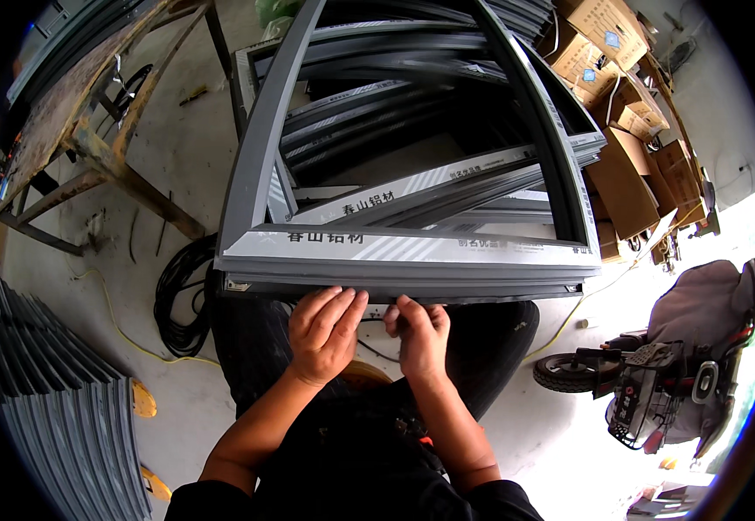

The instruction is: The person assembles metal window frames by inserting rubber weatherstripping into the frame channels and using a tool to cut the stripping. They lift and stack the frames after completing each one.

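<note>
A grey metal window frame [247, 247] with printed protective film lies tilted in front of me, its near edge above my knees. My left hand [321, 334] rests against the underside of that edge, fingers stretched out side by side with the tips on the dark groove. Just to the right, my right hand [422, 334] is closed, thumb and index finger pinched together at the same edge. Whatever they pinch is too small to make out. Small metal corner pieces show at both ends of the near edge.
More grey frames [429, 187] are stacked beneath. At left stand a rusty workbench [91, 143], a coil of black cable [182, 295] and a stack of grey profiles [65, 425]. Cardboard boxes [629, 182] are piled at right, above a parked scooter [681, 365].
</note>
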### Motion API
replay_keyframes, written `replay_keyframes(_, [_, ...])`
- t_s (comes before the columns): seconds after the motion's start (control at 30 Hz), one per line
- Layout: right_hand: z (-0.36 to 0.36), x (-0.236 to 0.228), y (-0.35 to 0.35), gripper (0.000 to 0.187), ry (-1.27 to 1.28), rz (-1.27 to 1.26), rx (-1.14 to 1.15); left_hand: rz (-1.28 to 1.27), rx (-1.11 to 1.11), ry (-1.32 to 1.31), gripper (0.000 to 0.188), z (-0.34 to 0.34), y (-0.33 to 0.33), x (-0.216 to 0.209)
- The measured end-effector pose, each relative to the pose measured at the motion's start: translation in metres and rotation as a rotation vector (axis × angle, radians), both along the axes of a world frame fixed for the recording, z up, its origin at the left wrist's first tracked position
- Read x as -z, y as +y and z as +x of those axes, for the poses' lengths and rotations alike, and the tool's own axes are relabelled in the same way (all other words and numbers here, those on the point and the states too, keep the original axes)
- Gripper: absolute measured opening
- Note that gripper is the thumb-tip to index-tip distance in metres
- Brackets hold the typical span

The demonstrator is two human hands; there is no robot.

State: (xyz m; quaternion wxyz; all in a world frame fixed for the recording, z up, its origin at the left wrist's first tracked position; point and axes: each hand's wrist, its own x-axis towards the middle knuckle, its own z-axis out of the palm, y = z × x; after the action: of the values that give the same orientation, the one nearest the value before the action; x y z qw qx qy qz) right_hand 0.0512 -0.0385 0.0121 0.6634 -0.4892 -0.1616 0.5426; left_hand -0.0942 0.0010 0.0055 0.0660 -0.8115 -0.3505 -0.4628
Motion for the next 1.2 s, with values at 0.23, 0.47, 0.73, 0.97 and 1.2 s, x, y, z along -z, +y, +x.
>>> replay_keyframes(0.23, [0.065,0.001,-0.022,0.012,-0.054,-0.009,0.323,0.063,0.035,-0.016,0.033,-0.002,0.004,0.01])
replay_keyframes(0.47, [0.117,-0.004,-0.032,0.012,-0.092,-0.039,0.406,0.059,-0.008,0.01,0.025,0.004,0.0,0.003])
replay_keyframes(0.73, [0.156,0.016,-0.027,0.015,-0.073,-0.007,0.565,0.118,-0.016,0.079,0.022,-0.047,0.011,0.006])
replay_keyframes(0.97, [0.209,0.024,-0.057,0.018,-0.171,-0.031,0.548,-0.037,-0.205,0.205,0.035,-0.082,0.004,-0.001])
replay_keyframes(1.2, [0.097,0.015,-0.102,0.012,-0.697,-0.039,-0.09,-0.182,-0.505,0.003,0.04,-0.136,-0.025,-0.012])
